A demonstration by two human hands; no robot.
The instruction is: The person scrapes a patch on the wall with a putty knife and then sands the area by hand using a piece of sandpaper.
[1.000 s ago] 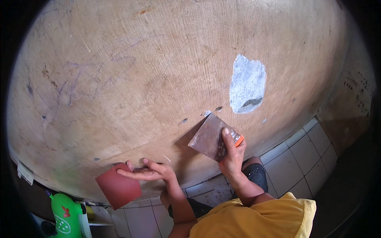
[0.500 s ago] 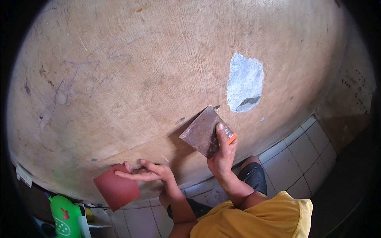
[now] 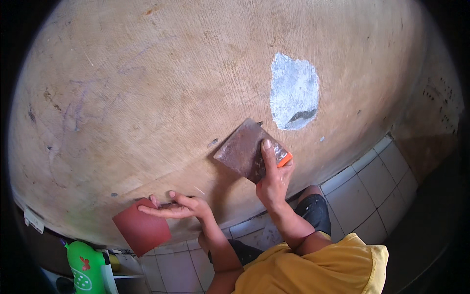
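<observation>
At the wall [image 3: 186, 88], the right hand [image 3: 275, 182] clasps a scraper [image 3: 241, 151]; tilting could gouge. Slackening could free the sheet [image 3: 142, 230] the left hand [image 3: 185, 208] pinches.

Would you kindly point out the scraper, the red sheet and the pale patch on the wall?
Scraper [image 3: 241, 152], head view: middle of its flat blade.
Red sheet [image 3: 142, 229], head view: middle of its flat face.
Pale patch [image 3: 293, 89], head view: middle of its whitish surface.

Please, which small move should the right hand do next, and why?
Perhaps the right hand should shift the wide scraper slightly up and left, over the small dark mark on the wall. That mark lies just above the scraper's left corner, and the left hand holds the red square plate well aside.
</observation>
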